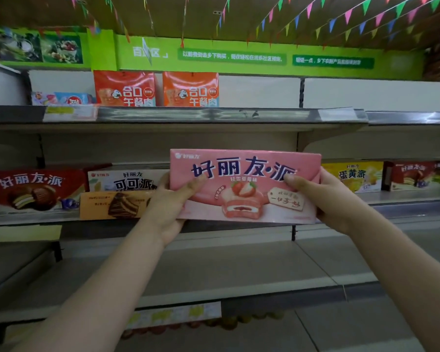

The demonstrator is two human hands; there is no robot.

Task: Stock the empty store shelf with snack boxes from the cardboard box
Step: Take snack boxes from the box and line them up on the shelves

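Nearest the camera, two bare forearms reach up from five and seven o'clock toward the middle of the view. Both hands grip one pink snack box, held upright and face-out just in front of the middle shelf. At the box's nine o'clock end the left hand wraps the short side, thumb across the front. At three o'clock the right hand does likewise. It looks a light, stiff carton with a glossy face, so it may slip under thumbs alone; holding both short ends, as now, seems the soundest grasp, and hard squeezing could dent the panels.

Behind it, at nine o'clock, stand a red pie box, a white cocoa box and an orange box; at three o'clock, a yellow box. Farther up at eleven o'clock sit two orange packs.
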